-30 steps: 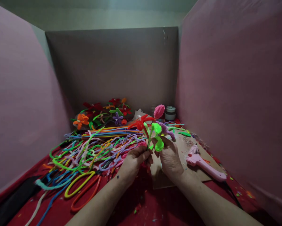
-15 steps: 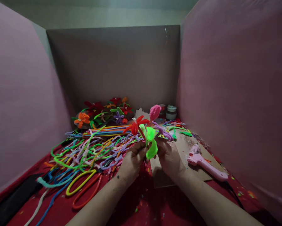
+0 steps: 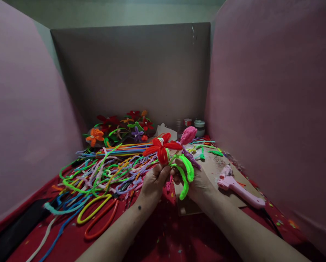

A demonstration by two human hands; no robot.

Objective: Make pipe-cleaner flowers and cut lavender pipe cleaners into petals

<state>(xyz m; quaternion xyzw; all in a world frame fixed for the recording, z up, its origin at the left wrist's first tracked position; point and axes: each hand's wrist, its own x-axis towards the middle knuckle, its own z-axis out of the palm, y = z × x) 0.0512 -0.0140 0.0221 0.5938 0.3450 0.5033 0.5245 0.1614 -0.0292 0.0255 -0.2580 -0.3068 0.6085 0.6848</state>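
In the head view, both hands hold a small bunch of pipe-cleaner flowers in front of me. My left hand (image 3: 156, 182) pinches the stems just under the red flower (image 3: 162, 147). My right hand (image 3: 194, 180) is closed round the other side, its fingers partly hidden behind the bright green leaves (image 3: 186, 171), which curve downward. A pink bud (image 3: 188, 135) sticks up above the right hand, with a purple flower (image 3: 191, 159) below it. Most of each stem is hidden by the fingers.
Loose pipe cleaners (image 3: 103, 174) spread over the left of the red cloth (image 3: 163, 233). Finished flowers (image 3: 119, 127) lie at the back left. A pink glue gun (image 3: 239, 189) rests on a brown board (image 3: 216, 169) at right. Scissors (image 3: 100, 218) lie front left; a jar (image 3: 199, 128) stands behind.
The bunch has turned in my hands: the red flower now faces me more fully, and the green leaves and pink bud have swung to the right.
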